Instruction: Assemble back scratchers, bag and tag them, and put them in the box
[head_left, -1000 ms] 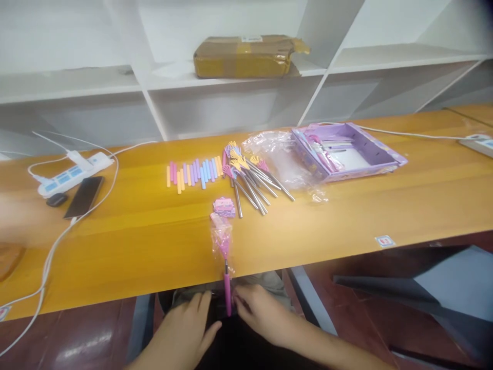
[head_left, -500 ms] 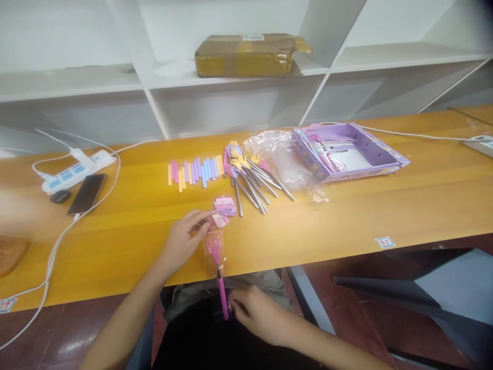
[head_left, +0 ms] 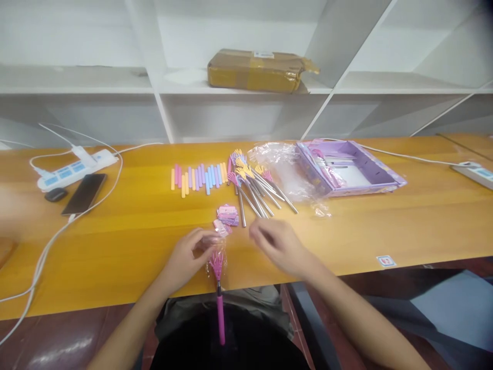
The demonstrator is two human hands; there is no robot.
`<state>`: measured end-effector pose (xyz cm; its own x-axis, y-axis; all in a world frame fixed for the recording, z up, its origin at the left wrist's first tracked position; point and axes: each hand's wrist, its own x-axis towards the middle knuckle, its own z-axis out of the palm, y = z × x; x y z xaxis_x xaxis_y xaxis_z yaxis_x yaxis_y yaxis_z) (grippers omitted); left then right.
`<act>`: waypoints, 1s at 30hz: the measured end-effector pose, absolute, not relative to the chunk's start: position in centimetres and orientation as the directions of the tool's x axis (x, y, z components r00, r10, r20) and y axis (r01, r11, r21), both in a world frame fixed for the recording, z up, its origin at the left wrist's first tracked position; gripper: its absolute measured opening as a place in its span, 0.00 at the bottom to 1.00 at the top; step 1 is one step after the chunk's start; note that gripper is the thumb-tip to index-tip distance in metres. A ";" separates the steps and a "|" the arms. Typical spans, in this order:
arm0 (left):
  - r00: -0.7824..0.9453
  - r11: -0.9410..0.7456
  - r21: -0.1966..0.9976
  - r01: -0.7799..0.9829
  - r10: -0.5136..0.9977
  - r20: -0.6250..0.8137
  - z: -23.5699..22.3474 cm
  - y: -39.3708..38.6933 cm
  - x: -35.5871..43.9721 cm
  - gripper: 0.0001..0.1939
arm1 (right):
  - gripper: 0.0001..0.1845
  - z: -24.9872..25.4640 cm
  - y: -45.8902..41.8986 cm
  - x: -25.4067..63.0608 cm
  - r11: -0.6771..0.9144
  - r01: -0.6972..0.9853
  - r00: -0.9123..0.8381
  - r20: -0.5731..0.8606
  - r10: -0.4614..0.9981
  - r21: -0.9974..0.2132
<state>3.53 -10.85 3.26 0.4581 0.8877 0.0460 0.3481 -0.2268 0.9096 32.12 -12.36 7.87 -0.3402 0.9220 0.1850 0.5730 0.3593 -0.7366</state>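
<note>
You're working with 2 hands in view. Your left hand [head_left: 187, 259] is curving its thumb and fingers around the top end of 1 clear bag [head_left: 224, 261]; can't tell if they're clamping it. Your right hand [head_left: 283, 247] is hovering over the counter [head_left: 308, 236], just beside the rods, fingers curling in; motion blur, can't tell if they're together or apart.

1 pink scratcher [head_left: 220, 318] is lying with its head inside the bag at the counter's front edge, its handle sticking out over your lap.

Counts: about 17 sticks [head_left: 197, 179] are lying in a row, in yellow, pink, purple and blue. 1 pile of rods [head_left: 254, 198] with small hand-shaped heads is lying right of them; crossing over, so exact number unclear. 1 stack of cards [head_left: 227, 213] is sitting between the rods and the bag, overlapping too much to count. 1 purple box [head_left: 362, 187] is holding a few items, mostly hard to make out; crumpled wrap [head_left: 281, 164] is lying against its left side. 1 carton [head_left: 254, 72] is resting on the shelf [head_left: 185, 85]. 1 phone [head_left: 84, 194]. 2 power strips [head_left: 65, 177], the right one running out of frame.
</note>
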 end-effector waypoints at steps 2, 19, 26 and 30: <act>0.429 -0.218 0.896 0.387 0.903 0.034 3.1 -10.8 3.4 0.15 | 0.13 7.3 -8.0 32.5 0.412 0.667 -0.326 0.253 0.911 -0.621; 0.251 -0.156 0.927 0.340 0.965 0.071 2.9 -11.6 2.8 0.14 | 0.12 0.7 -2.7 31.5 0.482 0.627 -0.388 0.292 0.874 -0.612; 0.194 -0.164 0.921 0.354 0.976 0.099 3.0 -11.6 2.9 0.14 | 0.24 1.4 -3.0 31.1 0.248 0.384 -0.255 0.156 0.954 -0.889; 0.175 -0.077 0.962 0.264 0.984 0.031 2.7 -11.8 3.0 0.16 | 0.27 3.3 -4.3 30.8 0.144 0.156 -0.244 0.103 0.964 -0.977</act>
